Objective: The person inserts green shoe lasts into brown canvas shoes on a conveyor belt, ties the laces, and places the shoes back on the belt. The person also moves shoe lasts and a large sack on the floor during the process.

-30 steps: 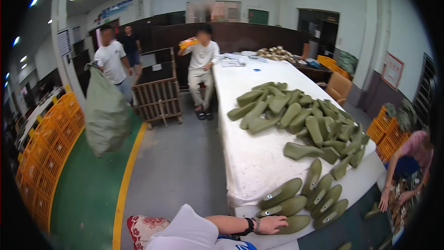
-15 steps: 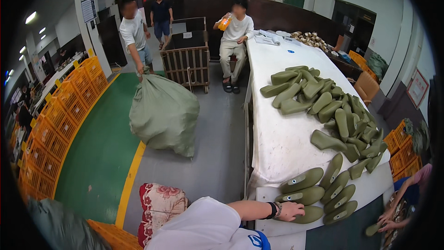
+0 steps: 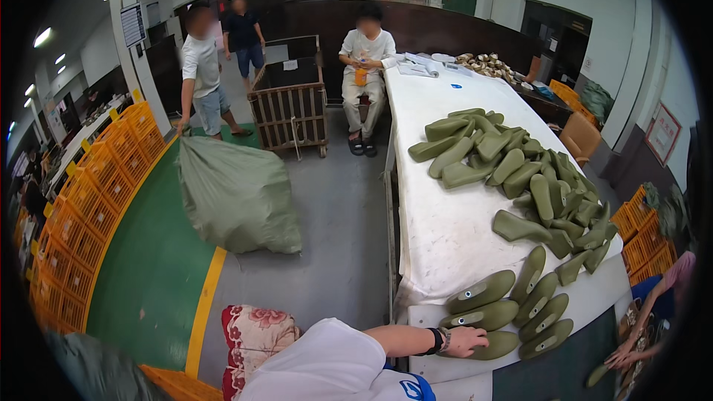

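Note:
My left hand [image 3: 466, 342] reaches in from the lower edge over the near end of the table. Its fingers curl round the end of a green shoe last [image 3: 496, 346], the nearest in its column. Just beyond it lie two more lasts, one of them the green last with a round marker [image 3: 489, 315]. A second column of green lasts [image 3: 547, 314] lies to the right. Farther up the white-covered table [image 3: 438, 230] is a heap of green lasts [image 3: 512, 156]. My right hand is out of the picture.
A person in white [image 3: 202, 67] holds a bulging green sack [image 3: 238, 193]. Another sits by the table with an orange bottle [image 3: 361, 74]; a third stands behind the wooden cart [image 3: 290, 111]. Orange crates [image 3: 96, 186] line the left. A co-worker's hands [image 3: 627, 356] show at lower right.
The green sack has moved left with the person pulling it. The seated person has lowered the bottle. My left hand stays on the same last; the view has shifted slightly.

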`<state>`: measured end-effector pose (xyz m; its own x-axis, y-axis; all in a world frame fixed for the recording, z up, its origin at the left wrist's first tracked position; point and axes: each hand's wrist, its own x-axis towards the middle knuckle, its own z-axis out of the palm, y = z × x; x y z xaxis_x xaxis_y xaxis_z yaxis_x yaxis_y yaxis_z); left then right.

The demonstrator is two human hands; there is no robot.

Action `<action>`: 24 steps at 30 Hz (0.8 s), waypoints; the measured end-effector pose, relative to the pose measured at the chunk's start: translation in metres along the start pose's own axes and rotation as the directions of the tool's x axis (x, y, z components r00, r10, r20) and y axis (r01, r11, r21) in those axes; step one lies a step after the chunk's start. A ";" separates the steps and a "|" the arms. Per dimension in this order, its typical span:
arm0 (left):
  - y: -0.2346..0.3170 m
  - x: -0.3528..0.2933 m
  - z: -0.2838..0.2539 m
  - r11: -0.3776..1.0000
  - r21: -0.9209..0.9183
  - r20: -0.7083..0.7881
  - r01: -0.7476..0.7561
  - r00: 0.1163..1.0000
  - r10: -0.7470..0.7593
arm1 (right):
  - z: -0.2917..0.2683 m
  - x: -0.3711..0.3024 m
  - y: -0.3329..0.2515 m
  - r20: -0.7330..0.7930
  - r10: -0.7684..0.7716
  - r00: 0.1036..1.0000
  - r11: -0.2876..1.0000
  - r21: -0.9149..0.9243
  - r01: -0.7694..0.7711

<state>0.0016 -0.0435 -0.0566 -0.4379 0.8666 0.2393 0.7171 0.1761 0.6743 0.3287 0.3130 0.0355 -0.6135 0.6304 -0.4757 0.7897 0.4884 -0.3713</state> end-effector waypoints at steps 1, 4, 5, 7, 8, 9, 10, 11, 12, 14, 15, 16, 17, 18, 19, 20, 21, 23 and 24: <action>0.000 0.000 0.000 1.000 -0.007 0.002 -0.001 1.000 0.001 | -0.002 -0.009 -0.009 -0.026 -0.073 0.997 0.996 -0.052 0.072; 0.000 0.000 0.000 1.000 -0.008 -0.006 -0.003 1.000 0.003 | -0.002 -0.026 -0.030 -0.051 -0.243 0.969 0.964 -0.127 0.235; 0.001 0.000 0.000 1.000 -0.005 0.001 0.001 1.000 -0.001 | -0.001 -0.030 -0.037 -0.037 -0.266 0.963 0.961 -0.094 0.262; 0.002 -0.001 0.000 1.000 -0.011 -0.002 -0.002 1.000 0.002 | 0.001 -0.038 -0.052 -0.016 -0.311 0.950 0.948 -0.079 0.308; 0.003 -0.001 -0.001 1.000 -0.014 -0.001 0.005 1.000 -0.005 | 0.003 -0.043 -0.062 -0.007 -0.331 0.944 0.939 -0.097 0.329; 0.003 -0.001 -0.002 1.000 -0.006 0.002 0.002 1.000 -0.002 | 0.003 -0.049 -0.072 0.005 -0.352 0.936 0.929 -0.117 0.350; 0.004 -0.001 -0.002 1.000 0.000 0.002 0.005 1.000 -0.005 | 0.003 -0.056 -0.084 0.027 -0.330 0.943 0.938 -0.101 0.331; 0.004 -0.001 -0.003 1.000 0.004 0.008 0.011 1.000 -0.011 | 0.002 -0.062 -0.096 0.050 -0.309 0.950 0.946 -0.087 0.312; 0.005 -0.001 -0.004 1.000 0.009 0.022 0.015 1.000 -0.015 | 0.001 -0.068 -0.108 0.072 -0.287 0.955 0.954 -0.073 0.292; 0.006 -0.001 -0.006 0.999 0.025 0.069 0.031 0.997 -0.032 | -0.002 -0.080 -0.129 0.100 -0.290 0.952 0.950 -0.094 0.299; 0.006 -0.001 -0.007 0.999 0.019 0.069 0.028 0.997 -0.029 | -0.002 -0.084 -0.138 0.113 -0.292 0.950 0.947 -0.104 0.303; 0.007 -0.001 -0.008 0.999 0.017 0.070 0.029 0.997 -0.030 | -0.002 -0.088 -0.146 0.136 -0.272 0.953 0.954 -0.093 0.286; 0.007 -0.001 -0.008 0.999 0.017 0.078 0.032 0.996 -0.033 | 0.000 -0.090 -0.153 0.159 -0.252 0.955 0.960 -0.083 0.267; 0.007 -0.001 -0.009 0.999 0.018 0.074 0.030 0.997 -0.031 | 0.001 -0.091 -0.159 0.182 -0.232 0.956 0.966 -0.073 0.248; 0.008 -0.001 -0.009 0.999 0.021 0.078 0.030 0.996 -0.031 | 0.002 -0.094 -0.162 0.158 -0.284 0.946 0.947 -0.106 0.302; 0.008 -0.001 -0.008 0.999 0.026 0.078 0.031 0.996 -0.032 | 0.004 -0.097 -0.165 0.136 -0.335 0.932 0.925 -0.140 0.352; 0.008 -0.001 -0.008 0.999 0.015 0.062 0.028 0.998 -0.029 | 0.006 -0.099 -0.167 0.116 -0.383 0.916 0.900 -0.175 0.399; 0.007 -0.001 -0.006 1.000 0.005 0.031 0.029 0.999 -0.029 | 0.009 -0.104 -0.168 0.129 -0.422 0.897 0.868 -0.229 0.441; 0.006 -0.002 -0.005 1.000 -0.001 0.020 0.022 1.000 -0.022 | 0.010 -0.106 -0.169 0.134 -0.441 0.888 0.850 -0.254 0.461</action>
<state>0.0036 -0.0462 -0.0495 -0.4422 0.8719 0.2104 0.7070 0.1946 0.6799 0.2604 0.1578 0.1400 -0.8928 0.2632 -0.3655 0.3893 0.8591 -0.3322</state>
